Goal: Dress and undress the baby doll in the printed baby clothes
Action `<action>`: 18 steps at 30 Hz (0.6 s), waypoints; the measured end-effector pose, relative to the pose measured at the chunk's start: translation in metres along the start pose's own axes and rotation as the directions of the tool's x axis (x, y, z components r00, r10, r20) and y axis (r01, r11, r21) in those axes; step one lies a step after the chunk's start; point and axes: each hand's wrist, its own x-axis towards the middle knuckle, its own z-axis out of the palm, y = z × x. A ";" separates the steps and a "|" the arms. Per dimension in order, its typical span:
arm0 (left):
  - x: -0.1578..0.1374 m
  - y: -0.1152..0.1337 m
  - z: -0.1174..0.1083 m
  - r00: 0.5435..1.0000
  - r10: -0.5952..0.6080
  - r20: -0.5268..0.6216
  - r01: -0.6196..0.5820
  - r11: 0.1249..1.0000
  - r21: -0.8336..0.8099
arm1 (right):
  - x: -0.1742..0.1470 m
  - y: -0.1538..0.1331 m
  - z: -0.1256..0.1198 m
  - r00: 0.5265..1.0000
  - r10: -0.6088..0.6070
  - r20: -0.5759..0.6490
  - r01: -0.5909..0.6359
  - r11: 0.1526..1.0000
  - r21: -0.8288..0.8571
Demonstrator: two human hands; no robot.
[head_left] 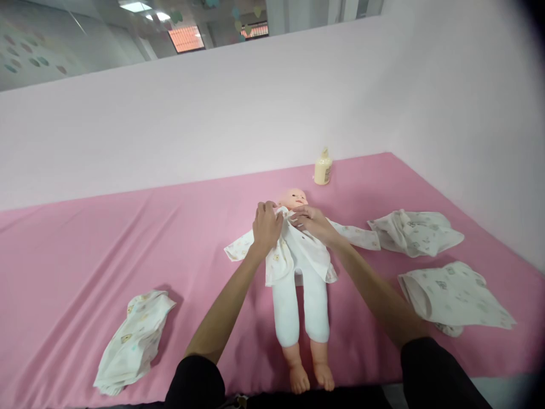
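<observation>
A baby doll lies on its back on the pink sheet, head away from me and bare feet toward me. It wears a white body with legs and, over that, a white printed baby shirt, open at the front with its sleeves spread sideways. My left hand is closed on the shirt's collar edge beside the doll's neck. My right hand pinches the opposite front edge near the chin, its fingertips partly hidden in the cloth.
A cream pump bottle stands beyond the doll's head by the wall. Folded printed baby clothes lie at the left. Two more cloth garments, one farther and one nearer, lie at the right. A pink sheet covers the table.
</observation>
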 end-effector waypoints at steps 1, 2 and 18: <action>-0.006 0.005 -0.001 0.999 0.046 0.003 -0.047 0.993 0.111 | -0.004 -0.003 -0.003 0.999 0.017 0.030 -0.017 1.000 0.011; -0.010 0.009 -0.002 0.997 0.071 0.041 -0.078 0.978 0.195 | -0.008 -0.007 -0.006 0.999 0.025 0.039 -0.025 1.000 0.012; 0.014 -0.001 0.003 0.905 -0.252 0.342 0.107 0.914 0.390 | -0.065 -0.015 0.008 0.894 -0.157 0.420 0.177 0.984 -0.009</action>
